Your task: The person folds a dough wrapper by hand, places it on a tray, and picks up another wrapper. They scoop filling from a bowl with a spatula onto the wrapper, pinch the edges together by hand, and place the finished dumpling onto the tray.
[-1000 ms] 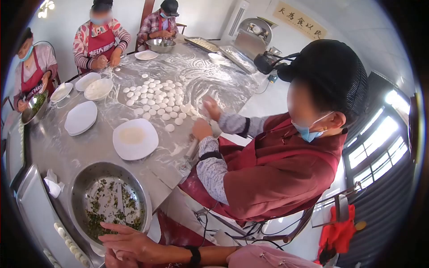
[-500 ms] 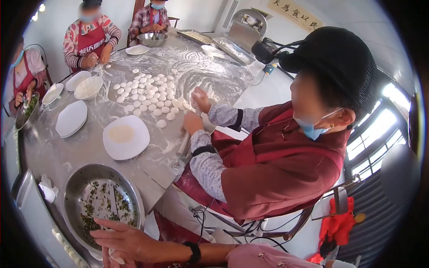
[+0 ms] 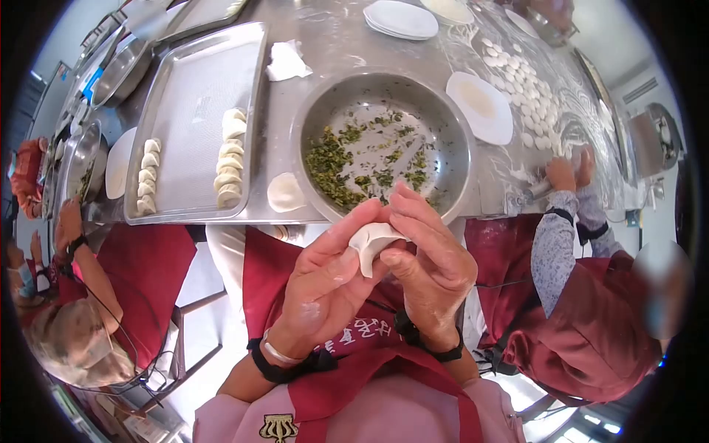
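Observation:
A folded, pale dumpling (image 3: 375, 241) is held between both my hands, over the table's front edge. My left hand (image 3: 325, 277) is closed on its left side, with the thumb against the dough. My right hand (image 3: 436, 258) grips the other side, thumb low and fingers curved above. Just beyond them stands a steel bowl (image 3: 461, 166) with chopped green filling (image 3: 332, 166), mostly gathered at its left. One round dough wrapper (image 3: 286, 193) lies left of the bowl. Farther left, a metal tray (image 3: 196, 133) carries two rows of finished dumplings (image 3: 230, 162).
A white plate (image 3: 491, 122) and many small dough pieces (image 3: 521, 92) lie to the right on the floury table. Stacked plates (image 3: 401, 18) and a crumpled white tissue (image 3: 288, 60) are farther back. Co-workers sit close on both sides; one's hands (image 3: 565, 173) work at the right.
The view has swung from the co-worker on the right down to the front, bringing both my hands and the dumpling to the middle. The dumpling was barely visible before.

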{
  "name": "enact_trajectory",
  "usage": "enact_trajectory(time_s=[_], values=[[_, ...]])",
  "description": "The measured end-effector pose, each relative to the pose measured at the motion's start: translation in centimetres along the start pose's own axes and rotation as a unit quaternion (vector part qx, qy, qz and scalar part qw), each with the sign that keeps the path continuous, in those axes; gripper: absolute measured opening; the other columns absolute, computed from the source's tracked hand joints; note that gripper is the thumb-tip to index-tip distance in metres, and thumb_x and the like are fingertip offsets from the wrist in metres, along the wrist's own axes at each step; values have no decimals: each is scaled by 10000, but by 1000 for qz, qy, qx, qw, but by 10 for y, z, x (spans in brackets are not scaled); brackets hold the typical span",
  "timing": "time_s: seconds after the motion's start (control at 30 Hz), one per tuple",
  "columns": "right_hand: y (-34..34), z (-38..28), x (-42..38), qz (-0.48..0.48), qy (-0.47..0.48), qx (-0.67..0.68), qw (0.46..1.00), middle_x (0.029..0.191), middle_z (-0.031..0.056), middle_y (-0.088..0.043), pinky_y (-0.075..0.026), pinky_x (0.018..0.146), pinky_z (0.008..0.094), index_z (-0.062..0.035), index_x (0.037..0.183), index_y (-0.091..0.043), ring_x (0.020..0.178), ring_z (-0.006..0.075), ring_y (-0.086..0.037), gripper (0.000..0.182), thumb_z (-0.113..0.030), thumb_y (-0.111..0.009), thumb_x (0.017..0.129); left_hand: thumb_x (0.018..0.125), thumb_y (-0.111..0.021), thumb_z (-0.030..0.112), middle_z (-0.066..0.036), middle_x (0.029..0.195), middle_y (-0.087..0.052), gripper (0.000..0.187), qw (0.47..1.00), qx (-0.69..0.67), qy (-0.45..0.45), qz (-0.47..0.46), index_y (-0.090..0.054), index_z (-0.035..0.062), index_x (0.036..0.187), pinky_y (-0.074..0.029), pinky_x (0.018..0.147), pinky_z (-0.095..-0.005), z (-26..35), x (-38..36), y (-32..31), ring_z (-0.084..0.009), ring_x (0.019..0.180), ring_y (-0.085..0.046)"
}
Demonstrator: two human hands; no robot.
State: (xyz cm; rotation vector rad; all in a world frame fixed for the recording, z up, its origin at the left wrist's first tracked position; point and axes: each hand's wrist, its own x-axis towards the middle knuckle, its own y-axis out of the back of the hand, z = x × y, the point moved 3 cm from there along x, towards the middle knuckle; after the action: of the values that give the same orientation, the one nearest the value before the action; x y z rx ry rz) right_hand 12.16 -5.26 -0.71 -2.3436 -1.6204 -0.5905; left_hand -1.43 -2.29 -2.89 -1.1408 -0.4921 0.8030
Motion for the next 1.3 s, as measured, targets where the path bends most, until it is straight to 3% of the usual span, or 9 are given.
enact_trajectory(time_s=[0.33,0.47,0.57,0.73,0.9,1.13,1.3], values=[[-27,-8,1,-6,44,-3,999,1079,168,-729,-505,996,441,9,1035,-725,1165,374,-639,260,18,-773,779,1005,-502,31,-133,1503,-447,523,1000,10,-16,0,-355,-32,1503,-358,1170,-420,17,-22,1,-243,1366,-465],[-38,-13,5,-6,79,-47,996,971,164,-744,-539,933,429,19,893,-712,1031,363,-695,145,83,-719,764,1007,-496,21,-132,1484,-464,517,999,-25,-18,16,-357,-34,1502,-358,1169,-413,20,-30,2,-237,1353,-476],[-47,-16,6,-18,91,-54,994,969,162,-745,-542,928,430,14,854,-703,1019,358,-701,101,70,-717,772,1007,-500,22,-131,1471,-476,520,999,-24,-24,11,-355,-29,1504,-353,1174,-408,29,-34,-1,-231,1349,-480],[-51,-23,7,-51,52,-16,997,1090,183,-728,-492,1019,435,29,1019,-731,1202,375,-619,238,16,-753,783,993,-535,78,-164,1476,-464,557,998,2,-54,43,-342,-39,1502,-328,1192,-443,34,-44,-3,-253,1377,-455],[-44,-20,-1,-38,66,-7,997,1076,167,-733,-487,1024,442,8,978,-735,1199,363,-623,187,19,-751,792,1001,-505,37,-162,1479,-462,538,998,-26,-53,6,-337,-42,1506,-342,1183,-428,27,-44,-4,-257,1359,-472],[-35,-14,-4,-62,100,-23,993,1053,147,-741,-479,1030,459,-7,969,-737,1180,363,-634,183,-13,-771,790,1003,-516,62,-167,1459,-476,543,999,-2,-21,30,-335,-52,1502,-351,1177,-416,23,-45,-5,-251,1354,-475],[-33,-20,2,-100,15,28,995,1074,147,-739,-444,1062,485,-10,1019,-738,1196,376,-624,236,-45,-778,789,1025,-505,172,-179,1460,-465,575,1000,-12,-5,18,-308,-101,1491,-364,1165,-410,32,-46,-8,-253,1354,-473]])
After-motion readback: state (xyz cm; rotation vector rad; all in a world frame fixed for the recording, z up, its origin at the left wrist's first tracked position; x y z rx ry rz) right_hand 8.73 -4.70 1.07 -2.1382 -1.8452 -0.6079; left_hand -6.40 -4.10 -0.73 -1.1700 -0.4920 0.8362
